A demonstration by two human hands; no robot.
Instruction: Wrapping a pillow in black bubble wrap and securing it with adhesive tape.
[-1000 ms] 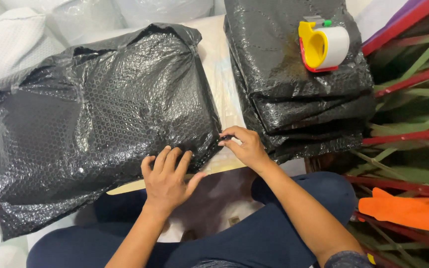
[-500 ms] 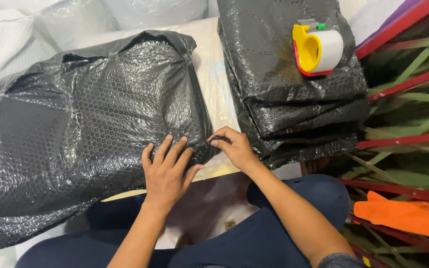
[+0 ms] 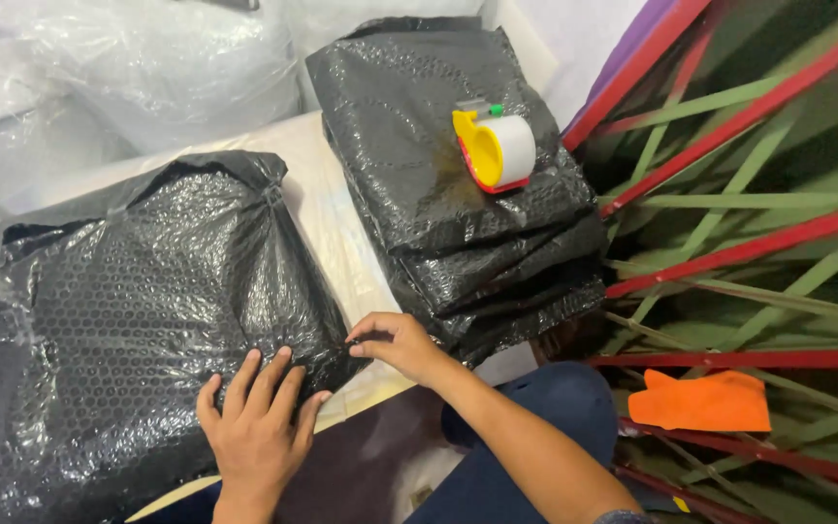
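Observation:
A large parcel wrapped in black bubble wrap (image 3: pixel 128 320) lies across my lap and a white surface. My left hand (image 3: pixel 256 427) presses flat on its near right corner, fingers spread. Just to the right, my right hand (image 3: pixel 395 344) pinches the parcel's edge between thumb and fingers. A stack of folded black bubble-wrap sheets (image 3: pixel 458 184) stands to the right of the parcel. On top of the stack rests a yellow tape dispenser (image 3: pixel 494 147) with a white roll.
White plastic-wrapped bundles (image 3: pixel 138 78) lie at the back left. Red and green metal bars (image 3: pixel 749 223) run along the right side. An orange cloth (image 3: pixel 705 403) lies among them at the lower right. My legs in dark blue trousers (image 3: pixel 526 427) are below.
The view has tilted and shifted; both hands stay at the parcel's near right corner, the right hand's pinch sliding a little along the edge.

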